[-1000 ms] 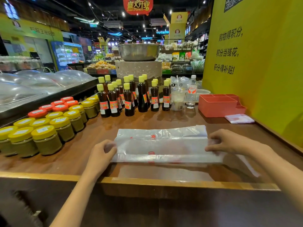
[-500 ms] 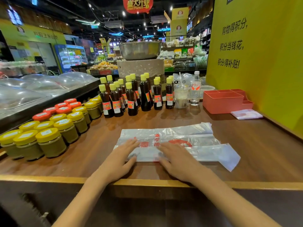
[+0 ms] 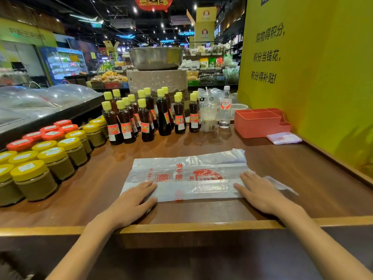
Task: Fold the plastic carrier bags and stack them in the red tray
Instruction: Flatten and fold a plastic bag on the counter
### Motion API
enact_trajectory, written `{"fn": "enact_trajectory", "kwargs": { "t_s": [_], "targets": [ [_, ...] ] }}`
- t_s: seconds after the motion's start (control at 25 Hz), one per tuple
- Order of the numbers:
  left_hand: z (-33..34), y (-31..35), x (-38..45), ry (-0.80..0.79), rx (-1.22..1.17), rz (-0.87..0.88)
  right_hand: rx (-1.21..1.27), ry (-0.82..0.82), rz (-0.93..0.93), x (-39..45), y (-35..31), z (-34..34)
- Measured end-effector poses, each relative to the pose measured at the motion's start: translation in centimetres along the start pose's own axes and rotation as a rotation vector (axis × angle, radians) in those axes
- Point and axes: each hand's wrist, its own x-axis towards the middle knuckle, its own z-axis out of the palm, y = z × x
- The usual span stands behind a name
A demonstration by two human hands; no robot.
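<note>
Now carrier bag [image 3: 187, 176] flat on counter [image 3: 302, 178] — left hand [image 3: 135, 201], right hand [image 3: 260, 190] spread, pressing its 2 ends.

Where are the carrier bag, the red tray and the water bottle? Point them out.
carrier bag [image 3: 187, 174]: head view, printed middle panel.
red tray [image 3: 257, 126]: head view, front wall.
water bottle [image 3: 225, 110]: head view, label.

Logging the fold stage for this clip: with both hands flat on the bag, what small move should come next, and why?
Probably fold one end across to shorten the strip. The plastic bag lies as a long flat band on the wooden counter, with the left hand and right hand pressing its two ends, fingers straight. It looks too long for the red tray.
</note>
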Motion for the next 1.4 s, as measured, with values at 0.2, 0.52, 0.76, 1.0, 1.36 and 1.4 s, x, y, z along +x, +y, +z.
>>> {"fn": "enact_trajectory", "kwargs": {
  "t_s": [0.2, 0.52, 0.76, 1.0, 1.36, 1.4],
  "targets": [
    [-0.3, 0.1, -0.6, 0.125, 0.006, -0.027, 0.175, 0.458, -0.073, -1.8, 0.7, -0.5],
    [-1.2, 1.4, -1.9, 0.265, 0.17, 0.001, 0.403, 0.092, -0.222, -1.8, 0.3, -0.1],
    [-2.7, 0.2, -4.2, 0.144, 0.258, -0.015, 0.185, 0.222, -0.403, -1.4, -0.2, -0.4],
    [-5.2, -0.2, -6.2, 0.042, 0.331, -0.1, 0.101, 0.279, -0.494, -2.2, -1.0, -0.9],
    [-6.7, -1.5, -4.4, 0.299, 0.373, -0.1, 0.122, 0.228, -0.388, 1.5, -4.0, -5.2],
    [-6.2, -1.1, -3.5, 0.341, 0.373, -0.089, 0.03, 0.219, -0.334, 2.6, -4.6, -5.1]
  ]
}}
